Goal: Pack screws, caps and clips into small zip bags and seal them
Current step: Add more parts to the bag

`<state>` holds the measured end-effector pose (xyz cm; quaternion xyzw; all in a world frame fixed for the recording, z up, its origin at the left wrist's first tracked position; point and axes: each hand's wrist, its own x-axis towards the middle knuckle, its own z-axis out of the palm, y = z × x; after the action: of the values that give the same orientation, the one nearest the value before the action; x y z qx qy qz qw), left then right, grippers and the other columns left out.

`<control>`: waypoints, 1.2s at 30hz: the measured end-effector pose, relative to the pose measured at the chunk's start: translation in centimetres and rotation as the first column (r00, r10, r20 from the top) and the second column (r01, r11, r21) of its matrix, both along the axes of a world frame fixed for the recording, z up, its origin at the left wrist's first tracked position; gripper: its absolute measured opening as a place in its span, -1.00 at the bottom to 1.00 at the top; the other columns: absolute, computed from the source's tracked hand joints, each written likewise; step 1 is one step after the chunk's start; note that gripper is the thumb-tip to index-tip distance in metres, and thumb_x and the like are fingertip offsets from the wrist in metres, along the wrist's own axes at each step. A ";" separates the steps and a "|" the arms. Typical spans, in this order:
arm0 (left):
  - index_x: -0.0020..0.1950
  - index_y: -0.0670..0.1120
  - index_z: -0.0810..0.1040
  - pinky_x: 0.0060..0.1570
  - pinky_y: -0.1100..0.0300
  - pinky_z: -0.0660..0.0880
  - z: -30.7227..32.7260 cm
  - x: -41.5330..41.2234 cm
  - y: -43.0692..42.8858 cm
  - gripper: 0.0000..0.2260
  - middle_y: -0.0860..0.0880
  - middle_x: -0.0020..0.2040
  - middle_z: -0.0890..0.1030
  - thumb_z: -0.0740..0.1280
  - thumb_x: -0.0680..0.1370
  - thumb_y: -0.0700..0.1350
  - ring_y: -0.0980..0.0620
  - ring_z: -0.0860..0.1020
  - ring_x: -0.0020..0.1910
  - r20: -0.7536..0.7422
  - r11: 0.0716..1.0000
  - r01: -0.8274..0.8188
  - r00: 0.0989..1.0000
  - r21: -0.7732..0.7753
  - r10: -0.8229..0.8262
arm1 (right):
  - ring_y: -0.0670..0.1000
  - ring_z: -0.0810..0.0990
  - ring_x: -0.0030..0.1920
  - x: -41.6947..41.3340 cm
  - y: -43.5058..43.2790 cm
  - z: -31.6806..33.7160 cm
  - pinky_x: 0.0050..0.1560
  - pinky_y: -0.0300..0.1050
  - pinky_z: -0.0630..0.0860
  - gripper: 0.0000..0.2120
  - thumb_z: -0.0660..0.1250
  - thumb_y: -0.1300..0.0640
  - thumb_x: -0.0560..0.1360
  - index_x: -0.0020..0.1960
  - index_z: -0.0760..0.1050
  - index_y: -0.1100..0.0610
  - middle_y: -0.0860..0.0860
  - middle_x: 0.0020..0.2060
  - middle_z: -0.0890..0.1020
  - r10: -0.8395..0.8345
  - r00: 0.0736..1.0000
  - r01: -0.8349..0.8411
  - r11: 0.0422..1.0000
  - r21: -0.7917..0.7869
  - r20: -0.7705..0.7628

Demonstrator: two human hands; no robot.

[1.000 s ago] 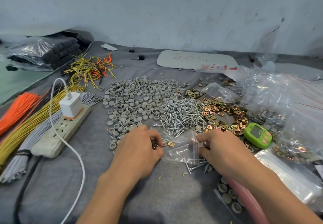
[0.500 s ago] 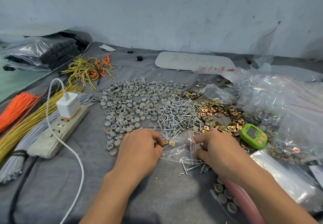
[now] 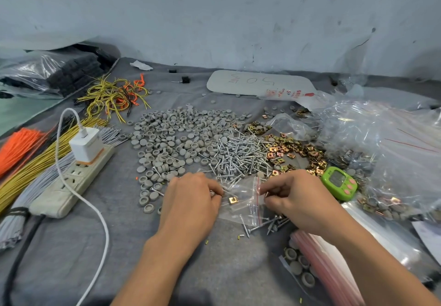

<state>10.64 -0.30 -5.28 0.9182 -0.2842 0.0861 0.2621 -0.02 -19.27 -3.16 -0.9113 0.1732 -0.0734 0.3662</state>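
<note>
Grey cloth covers the counter [image 3: 119,246]. At lower right, a stack of empty bags [image 3: 334,265] lies beside loose caps [image 3: 300,267]. At lower centre the zip bag [image 3: 241,210] is stretched between both hands: its red-striped mouth is pinched by the fingers of the right hand [image 3: 300,200], presumably for filling, and its closed end by the curled fingers of the left hand [image 3: 191,200]. One brass clip [image 3: 232,200] is seen inside. Stray screws [image 3: 269,224] lie just below. Beyond, the cap pile [image 3: 181,134], screw pile [image 3: 241,155] and clip pile [image 3: 293,150] are crowded together; a green timer [image 3: 338,183] sits close beside the right hand.

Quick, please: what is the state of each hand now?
Left hand: pinches the small zip bag at its left edge.
Right hand: pinches the bag's mouth.
</note>
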 end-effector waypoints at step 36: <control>0.57 0.38 0.02 0.55 0.00 0.23 1.1 -2.5 -2.7 -0.11 0.31 0.30 0.34 0.41 0.36 0.02 0.30 0.28 0.29 -0.221 0.934 0.350 0.908 -0.071 -0.357 | -0.13 0.52 -0.49 0.3 0.6 0.1 -0.46 -0.32 0.39 -0.82 0.56 0.08 0.44 -0.30 0.70 -0.14 -0.13 -0.48 0.64 -0.069 0.995 0.068 0.998 0.018 0.066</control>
<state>8.16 -2.98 -4.20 0.8512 -0.4121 -0.0655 0.3184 0.28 -18.71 -3.03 -0.8990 0.1925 -0.1151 0.3761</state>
